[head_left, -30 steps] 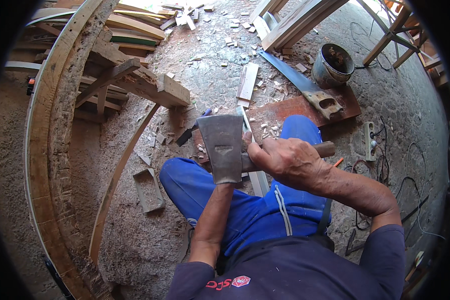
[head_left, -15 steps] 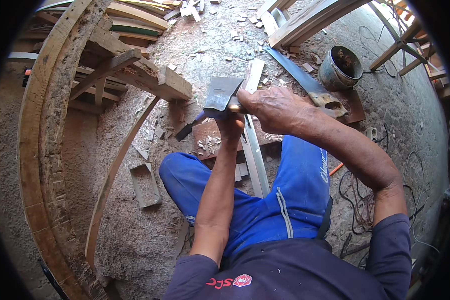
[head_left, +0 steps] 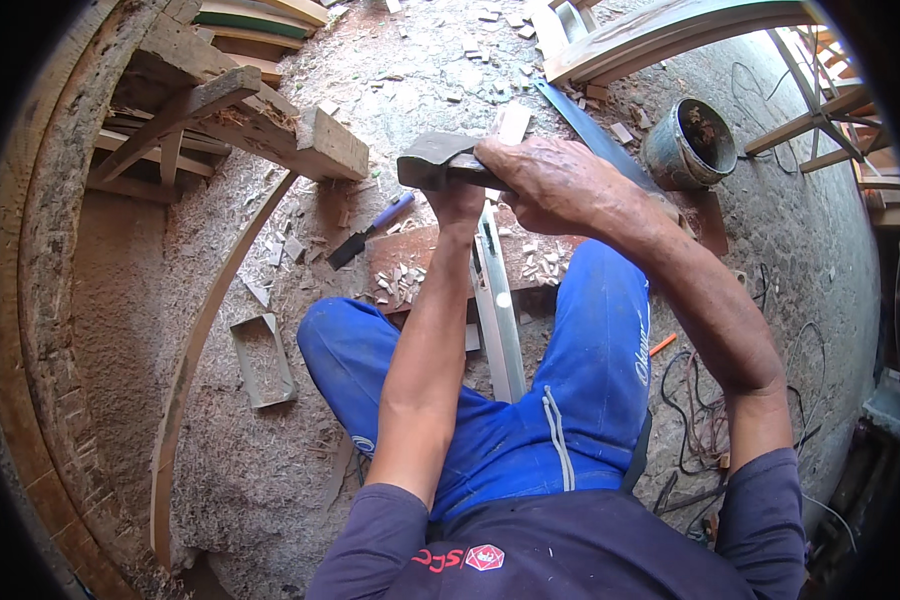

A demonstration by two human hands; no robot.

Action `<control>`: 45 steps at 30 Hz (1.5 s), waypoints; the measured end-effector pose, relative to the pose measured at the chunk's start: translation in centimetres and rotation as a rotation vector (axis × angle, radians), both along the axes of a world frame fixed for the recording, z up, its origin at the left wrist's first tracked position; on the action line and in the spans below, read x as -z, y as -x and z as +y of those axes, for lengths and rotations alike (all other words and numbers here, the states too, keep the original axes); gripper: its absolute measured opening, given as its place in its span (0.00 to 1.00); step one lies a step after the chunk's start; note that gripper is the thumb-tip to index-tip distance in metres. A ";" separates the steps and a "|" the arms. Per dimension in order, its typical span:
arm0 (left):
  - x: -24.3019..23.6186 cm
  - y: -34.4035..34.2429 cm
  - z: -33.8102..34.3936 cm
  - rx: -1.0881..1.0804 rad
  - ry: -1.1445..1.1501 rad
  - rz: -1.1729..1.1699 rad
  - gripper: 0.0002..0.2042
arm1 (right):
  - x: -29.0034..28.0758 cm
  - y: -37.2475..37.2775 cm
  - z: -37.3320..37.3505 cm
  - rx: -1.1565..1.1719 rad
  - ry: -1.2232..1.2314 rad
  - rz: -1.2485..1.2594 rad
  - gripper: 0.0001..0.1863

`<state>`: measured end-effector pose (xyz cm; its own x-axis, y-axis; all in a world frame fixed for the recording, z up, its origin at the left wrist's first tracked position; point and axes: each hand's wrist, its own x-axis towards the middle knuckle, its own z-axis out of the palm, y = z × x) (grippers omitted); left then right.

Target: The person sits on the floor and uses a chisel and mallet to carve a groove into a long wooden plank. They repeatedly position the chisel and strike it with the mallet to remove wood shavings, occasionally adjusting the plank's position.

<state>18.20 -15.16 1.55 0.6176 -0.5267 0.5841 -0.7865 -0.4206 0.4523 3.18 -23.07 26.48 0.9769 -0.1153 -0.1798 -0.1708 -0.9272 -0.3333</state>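
Observation:
My right hand (head_left: 560, 185) is closed round the short handle of a hatchet (head_left: 432, 152), whose broad dark metal head lies over my left hand (head_left: 457, 205). The fingers of my left hand are curled, but the hatchet head covers most of them, and whatever they grip is hidden. Below both hands runs a long narrow wooden bar (head_left: 502, 330) with slots cut in it, lying between my knees. It rests across a low brown board (head_left: 400, 258) strewn with small wood chips. Left of the hands lies a chisel (head_left: 370, 230) with a purple handle and a dark blade.
A handsaw (head_left: 590, 130) and a dirty bucket (head_left: 688, 145) lie to the far right. At left stand a curved timber (head_left: 30, 300) and a thick wooden beam (head_left: 330, 145). A small rectangular tray (head_left: 263, 360) sits on the floor. Cables (head_left: 700, 400) tangle near my right elbow.
The hatchet head has tilted from showing its broad face to lying flatter over my left hand. The view has shifted slightly, and the chisel shows more fully.

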 end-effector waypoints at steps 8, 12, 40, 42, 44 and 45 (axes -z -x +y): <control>-8.2 3.3 -1.3 -0.091 0.241 0.800 0.03 | 8.0 11.7 1.2 0.431 -0.381 -0.303 0.24; -8.1 4.3 0.9 0.010 0.400 0.569 0.08 | 11.0 17.0 2.8 0.584 -0.386 -0.225 0.24; -15.5 -1.7 1.7 0.242 0.392 0.575 0.10 | 13.9 17.2 2.5 0.590 -0.235 -0.072 0.18; -16.0 1.1 2.0 0.294 0.554 0.549 0.11 | 13.9 16.9 2.6 0.580 -0.228 -0.079 0.17; -15.0 2.4 2.1 0.255 0.513 0.331 0.12 | 13.9 16.7 2.8 0.560 -0.222 -0.091 0.17; -14.3 2.5 2.1 0.246 0.471 0.274 0.11 | 13.8 16.6 2.9 0.552 -0.216 -0.095 0.17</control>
